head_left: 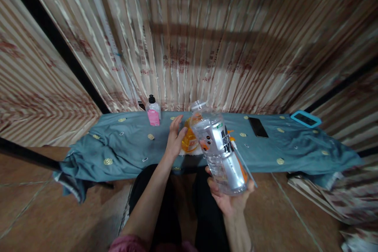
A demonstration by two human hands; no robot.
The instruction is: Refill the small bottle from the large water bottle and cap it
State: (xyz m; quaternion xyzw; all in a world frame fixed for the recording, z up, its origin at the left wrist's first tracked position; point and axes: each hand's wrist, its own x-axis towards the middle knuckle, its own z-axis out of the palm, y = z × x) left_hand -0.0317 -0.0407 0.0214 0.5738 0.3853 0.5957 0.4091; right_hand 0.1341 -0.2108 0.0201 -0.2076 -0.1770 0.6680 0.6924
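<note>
View: head camera, looking down over a bench covered with a teal cloth (130, 147).
Right hand (228, 201): gripping the clear bottle (218, 147) around its base, fingers and thumb on either side.
Clear bottle: in the right hand, raised; silver label with dark lettering, transparent wall.
Long axis: tilted, running from the base in the right hand forward and leftward to the neck.
Neck: far end of the bottle, ahead and to the left of the right hand; in this view it overlaps the amber container's upper right side. Height gap between them cannot be judged.
Amber container (189, 141): on a white pad (198, 151), partly hidden behind the bottle; forward-left of the right hand.
Left hand (173, 141): open, fingers extended, holding nothing; just left of the amber container and the nearer hand to it. Contact cannot be told.
Bottle from left hand: to its right, apart.
Right of bottle: phone (258, 127), blue-framed device (306, 119).
Far left: pink-labelled bottle (154, 117), upright.
</note>
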